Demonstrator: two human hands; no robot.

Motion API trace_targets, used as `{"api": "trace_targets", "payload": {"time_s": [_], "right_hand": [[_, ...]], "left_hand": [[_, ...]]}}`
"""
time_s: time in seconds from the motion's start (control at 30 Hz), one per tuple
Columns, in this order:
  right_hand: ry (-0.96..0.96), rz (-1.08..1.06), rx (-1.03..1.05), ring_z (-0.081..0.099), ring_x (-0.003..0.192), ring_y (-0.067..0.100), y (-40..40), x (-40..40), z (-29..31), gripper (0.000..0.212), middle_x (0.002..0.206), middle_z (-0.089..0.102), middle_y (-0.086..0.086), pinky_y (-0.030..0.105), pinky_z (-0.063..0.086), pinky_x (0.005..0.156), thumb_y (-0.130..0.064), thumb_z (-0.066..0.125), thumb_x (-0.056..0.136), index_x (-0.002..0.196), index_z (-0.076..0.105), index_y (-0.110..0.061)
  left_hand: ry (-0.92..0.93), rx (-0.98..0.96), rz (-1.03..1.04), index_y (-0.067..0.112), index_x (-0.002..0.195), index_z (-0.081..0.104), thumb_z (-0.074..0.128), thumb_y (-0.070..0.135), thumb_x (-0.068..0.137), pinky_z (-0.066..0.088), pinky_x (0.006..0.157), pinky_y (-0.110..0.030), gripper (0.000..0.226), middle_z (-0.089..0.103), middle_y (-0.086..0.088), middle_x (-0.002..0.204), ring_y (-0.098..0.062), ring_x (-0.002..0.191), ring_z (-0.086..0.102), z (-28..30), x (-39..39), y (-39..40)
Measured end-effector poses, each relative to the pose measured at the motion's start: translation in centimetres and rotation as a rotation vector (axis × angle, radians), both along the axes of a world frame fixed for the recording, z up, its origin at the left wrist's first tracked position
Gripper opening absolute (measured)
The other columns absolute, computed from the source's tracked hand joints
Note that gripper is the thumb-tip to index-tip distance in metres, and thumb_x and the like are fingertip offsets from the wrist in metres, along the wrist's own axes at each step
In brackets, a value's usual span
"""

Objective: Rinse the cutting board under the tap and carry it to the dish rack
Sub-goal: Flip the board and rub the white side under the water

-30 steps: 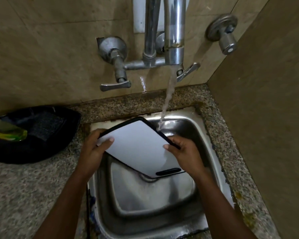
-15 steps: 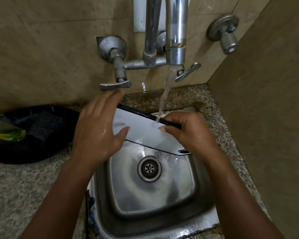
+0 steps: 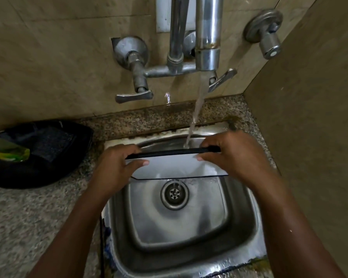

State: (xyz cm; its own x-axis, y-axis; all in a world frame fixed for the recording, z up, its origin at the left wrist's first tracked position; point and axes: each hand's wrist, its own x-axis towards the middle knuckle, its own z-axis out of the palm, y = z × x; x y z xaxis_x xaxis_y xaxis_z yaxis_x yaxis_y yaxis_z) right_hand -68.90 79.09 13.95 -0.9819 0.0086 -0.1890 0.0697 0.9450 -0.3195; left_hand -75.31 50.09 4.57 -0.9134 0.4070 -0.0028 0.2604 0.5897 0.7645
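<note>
A moment ago the left hand was spread open on the one cutting board; now its fingers clamp the board's dark top edge. The right hand grips the same edge. One tap streams water behind it, over one sink.

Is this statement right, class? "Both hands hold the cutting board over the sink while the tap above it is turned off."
Not quite. The tap is running: the head view shows a stream of water falling from it onto the board's top edge. The rest stands: the left hand and right hand both hold the cutting board over the sink.
</note>
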Motion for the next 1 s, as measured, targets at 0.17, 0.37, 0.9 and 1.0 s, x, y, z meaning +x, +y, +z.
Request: {"api": "trace_targets", "payload": {"time_s": [0.17, 0.37, 0.9, 1.0], "right_hand": [[-0.114, -0.163, -0.105, 0.068, 0.077, 0.016, 5.4, 1.3, 1.6, 0.010, 0.082, 0.073, -0.008, 0.039, 0.056, 0.073, -0.032, 0.082, 0.085, 0.088, 0.075, -0.038], [0.143, -0.197, -0.617, 0.070, 0.072, 0.013, 2.7, 0.9, 1.0, 0.012, 0.079, 0.076, -0.003, 0.026, 0.051, 0.064, -0.026, 0.088, 0.077, 0.083, 0.079, -0.021], [0.336, 0.054, -0.095, 0.066, 0.087, 0.024, -4.0, -1.2, -4.6, 0.042, 0.091, 0.074, 0.000, 0.037, 0.047, 0.079, -0.053, 0.045, 0.099, 0.100, 0.076, -0.024], [0.345, -0.049, -0.040, 0.065, 0.105, 0.029, -0.5, 1.1, -7.2, 0.044, 0.109, 0.071, 0.001, 0.045, 0.048, 0.095, -0.049, 0.036, 0.106, 0.117, 0.069, -0.022]], "left_hand": [[-0.173, 0.143, 0.142, 0.034, 0.072, 0.067, 0.080, 0.036, 0.074, 0.041, 0.066, -0.008, 0.014, 0.066, 0.023, 0.072, 0.010, 0.069, 0.059, -2.0, 1.5, -1.2], [-0.226, -0.042, 0.092, 0.029, 0.082, 0.060, 0.082, 0.018, 0.085, 0.042, 0.071, -0.012, 0.025, 0.063, 0.016, 0.078, 0.010, 0.076, 0.058, -4.2, 2.8, -0.1], [-0.304, 0.286, -0.016, 0.035, 0.101, 0.078, 0.079, 0.013, 0.087, 0.060, 0.093, -0.044, 0.025, 0.081, 0.015, 0.102, -0.006, 0.095, 0.075, 1.7, -0.1, 3.1], [-0.362, 0.306, 0.012, 0.045, 0.101, 0.078, 0.080, 0.037, 0.077, 0.058, 0.097, -0.051, 0.025, 0.081, 0.015, 0.104, -0.009, 0.098, 0.076, 1.3, 0.1, 2.7]]}}
